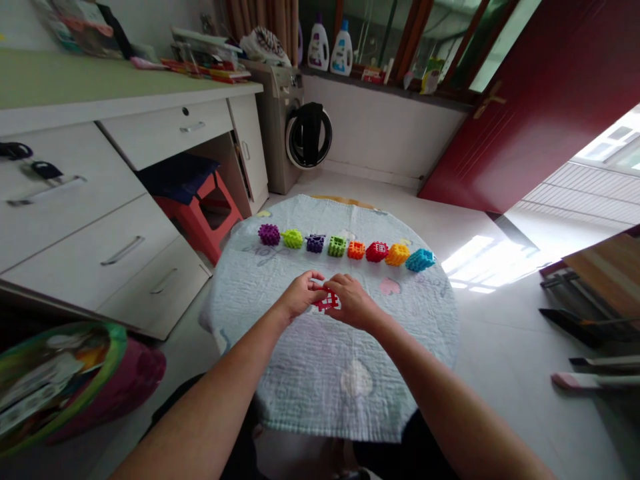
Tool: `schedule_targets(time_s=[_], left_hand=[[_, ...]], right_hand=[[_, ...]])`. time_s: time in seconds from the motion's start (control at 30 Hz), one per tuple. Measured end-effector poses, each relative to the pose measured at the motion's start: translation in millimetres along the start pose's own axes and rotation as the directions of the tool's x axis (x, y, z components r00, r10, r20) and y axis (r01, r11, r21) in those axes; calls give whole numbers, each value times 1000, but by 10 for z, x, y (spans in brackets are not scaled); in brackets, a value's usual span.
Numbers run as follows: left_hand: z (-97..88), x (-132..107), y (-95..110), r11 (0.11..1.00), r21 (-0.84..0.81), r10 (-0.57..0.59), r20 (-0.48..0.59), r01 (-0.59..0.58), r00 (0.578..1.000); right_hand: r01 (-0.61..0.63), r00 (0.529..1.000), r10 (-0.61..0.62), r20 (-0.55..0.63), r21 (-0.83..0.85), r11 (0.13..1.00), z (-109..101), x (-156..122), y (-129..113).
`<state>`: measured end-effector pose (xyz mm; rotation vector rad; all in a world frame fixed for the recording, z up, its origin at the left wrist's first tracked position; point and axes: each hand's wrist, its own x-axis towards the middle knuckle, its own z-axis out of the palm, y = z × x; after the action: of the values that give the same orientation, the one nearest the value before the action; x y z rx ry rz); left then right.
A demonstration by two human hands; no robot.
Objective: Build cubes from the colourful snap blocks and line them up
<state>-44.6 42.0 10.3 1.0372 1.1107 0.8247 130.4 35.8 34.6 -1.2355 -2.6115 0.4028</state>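
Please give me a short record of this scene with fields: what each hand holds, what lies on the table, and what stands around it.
Surface: pale blue quilted cloth over a round table
Left: left hand grips a red piece
Right: right hand grips the same piece
Row: eight cubes beyond the hands, purple at the left end, cyan at the right
Around: stool under the desk; washer behind

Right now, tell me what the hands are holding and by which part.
Both hands pinch one red lattice building block: the left hand at its left edge, the right hand over its right side.
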Motion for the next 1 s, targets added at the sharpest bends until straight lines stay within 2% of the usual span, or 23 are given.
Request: schedule_targets(time_s=[0.07, 0.13, 0.27, 0.4, 0.53, 0.73, 1.0], left_hand=[[-13, 4, 12, 1000, 17, -10, -23, 11, 1000], [-33, 11, 21, 998, 57, -16, -51, 19, 999], [-59, 38, 2, 994, 103, -32, -34, 35, 999], [-64, 71, -51, 989, 145, -35, -13, 37, 999], [-84, 77, -77, 979, 198, -43, 11, 40, 999], [-106, 74, -82, 972, 232, -43, 23, 36, 999], [-124, 105, -125, 965, 261, -31, 43, 18, 999]], right_hand=[[-41, 998, 39, -50, -33, 999, -85, -23, 176], [-152, 984, 143, -109, -86, 985, -220, -35, 461], [-421, 906, 396, -151, -206, 884, -550, -5, 1157], [-558, 826, 554, -102, -288, 778, -749, 98, 1617], [-559, 814, 579, -43, -327, 762, -761, 233, 1759], [-536, 809, 587, 32, -373, 758, -746, 350, 1785], [-499, 815, 576, 71, -420, 758, -747, 429, 1817]])
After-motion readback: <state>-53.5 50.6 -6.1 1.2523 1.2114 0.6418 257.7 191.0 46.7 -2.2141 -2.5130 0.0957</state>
